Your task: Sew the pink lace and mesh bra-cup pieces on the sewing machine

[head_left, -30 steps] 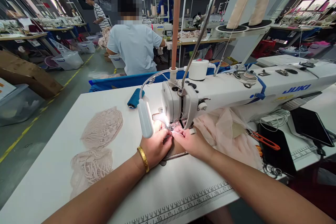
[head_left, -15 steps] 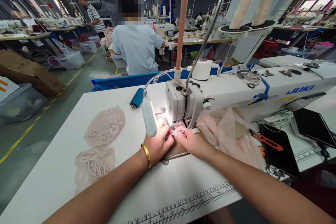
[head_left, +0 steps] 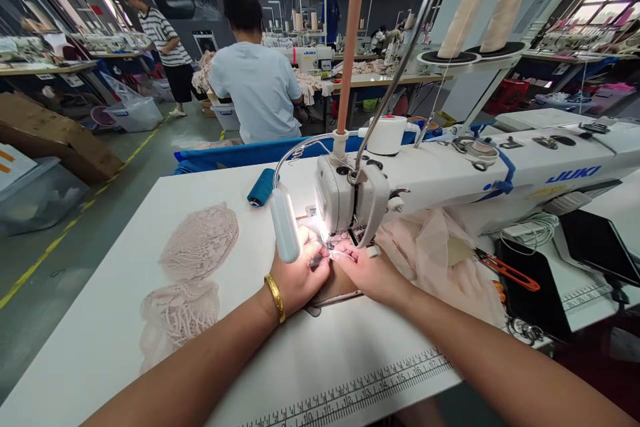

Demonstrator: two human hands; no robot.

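- Striped-shirt co-worker, at the upper left of the head view, is farther left than half a second ago, with legs and shoes now showing; the co-worker in a light-blue shirt has drawn the right arm in, while the wearer's own two hands stay almost where they were.
- Right hand: its thumb and fingers are pinched together on a thin white strip, which lies just in front of the metal presser foot of the white JUKI sewing machine.
- Left hand: thumb and fingertips are bent inward at the near end of that strip, close to the other hand (lamp glare washes this spot out, so I cannot tell whether they clamp it); a wide gold bangle circles the wrist.
- Beneath both hands sits a brown, flat plate, set on the white tabletop.
- Just over the left hand hangs a pale-grey, slim lamp head on a bendy metal neck, and behind it lies a teal spool of thread.
- Farther left rest an oval, beige lace piece and a crumpled, beige lace piece, partly behind the forearm.
- Right of the hands, sheer pale-pink fabric spreads in folds below the machine's arm; beyond it, orange-handled snips lie on a flat black object.
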